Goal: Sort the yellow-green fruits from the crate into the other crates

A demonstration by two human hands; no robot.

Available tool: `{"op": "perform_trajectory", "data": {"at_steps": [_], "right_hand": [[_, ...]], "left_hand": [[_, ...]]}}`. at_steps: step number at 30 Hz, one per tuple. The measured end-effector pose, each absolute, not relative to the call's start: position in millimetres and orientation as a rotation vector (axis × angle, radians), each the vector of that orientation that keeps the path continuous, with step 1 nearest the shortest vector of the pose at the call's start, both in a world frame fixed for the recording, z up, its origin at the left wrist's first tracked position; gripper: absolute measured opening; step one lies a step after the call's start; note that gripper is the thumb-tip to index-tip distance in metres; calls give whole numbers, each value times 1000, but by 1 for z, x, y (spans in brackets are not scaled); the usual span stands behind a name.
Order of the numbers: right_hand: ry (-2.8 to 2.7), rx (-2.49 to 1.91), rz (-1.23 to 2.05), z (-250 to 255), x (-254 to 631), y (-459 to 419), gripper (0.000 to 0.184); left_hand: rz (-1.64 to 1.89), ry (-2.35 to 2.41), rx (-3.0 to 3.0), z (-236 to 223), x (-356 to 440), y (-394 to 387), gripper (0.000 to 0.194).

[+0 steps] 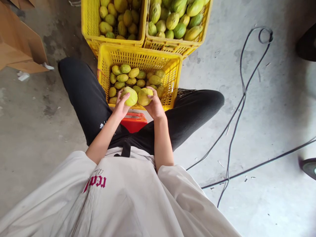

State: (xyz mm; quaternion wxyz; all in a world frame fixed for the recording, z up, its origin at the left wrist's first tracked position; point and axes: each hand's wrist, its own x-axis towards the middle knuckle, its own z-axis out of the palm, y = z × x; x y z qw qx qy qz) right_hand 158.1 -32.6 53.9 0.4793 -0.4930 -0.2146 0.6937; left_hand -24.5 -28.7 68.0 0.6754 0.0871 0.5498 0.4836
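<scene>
Yellow-green fruit (130, 96) is gripped by the left fingers (126, 95), a yellower fruit (144, 96) by the right fingers (150, 96), over the nearest crate's (139, 50) edge.

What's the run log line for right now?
left hand: holds yellow-green fruit | right hand: holds yellow fruit | nearest yellow crate: more fruit inside

The left hand (122, 104) grips a yellow-green fruit (130, 96), and the right hand (155, 104) a yellower fruit (145, 96), side by side above the near edge of a yellow plastic crate (140, 49) of similar fruit. Two more filled crates stand beyond it; a red stool (134, 125) shows between black-trousered legs (195, 112).
</scene>
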Motion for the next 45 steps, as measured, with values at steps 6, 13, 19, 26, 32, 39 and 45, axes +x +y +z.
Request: {"op": "perform_trajectory", "data": {"at_steps": [6, 13, 19, 26, 32, 39, 45], "right_hand": [[-620, -1250, 1641, 52, 160, -35, 81], [-719, -1244, 1584, 43, 165, -31, 82], [-724, -1255, 1641, 43, 160, -34, 76], [-670, -1236, 1754, 52, 160, -35, 65], [-619, -1296, 1724, 54, 160, -34, 83], [-676, -1239, 1645, 56, 156, -36, 80], [-680, -1299, 1690, 61, 151, -35, 88]], "left_hand": [[1063, 1265, 239, 76, -24, -27, 35], [1052, 1215, 195, 84, -17, -26, 43], [1081, 1271, 255, 85, -16, -28, 31], [1121, 1311, 214, 85, -19, -25, 23], [1155, 1239, 105, 97, -20, -20, 49], [1095, 1232, 284, 86, -21, -28, 27], [1114, 1270, 314, 83, -22, -30, 33]]}}
